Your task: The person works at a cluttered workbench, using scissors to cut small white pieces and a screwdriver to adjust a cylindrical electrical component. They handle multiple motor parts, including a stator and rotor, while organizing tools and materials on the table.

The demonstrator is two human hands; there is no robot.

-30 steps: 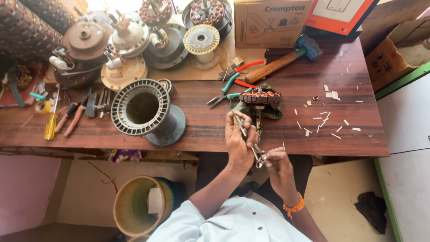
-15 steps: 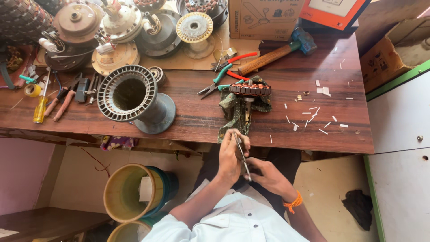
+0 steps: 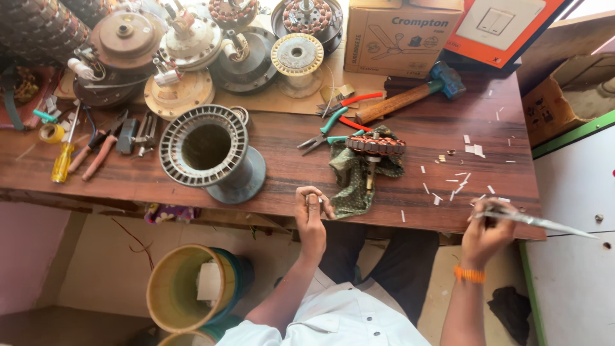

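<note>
Stator with copper windings sits on green cloth, mid bench, just beyond the near edge; the cloth looks like padding that keeps it steady. Head view only. My left hand rests at the near bench edge beside the cloth, fingers curled together, pinching something small I can't make out. My right hand is out right, well apart from the stator, fingers pinched on a thin white strip pointing right. Similar white scraps litter the bench nearby. Pliers and hammer lie further back, within reach.
</note>
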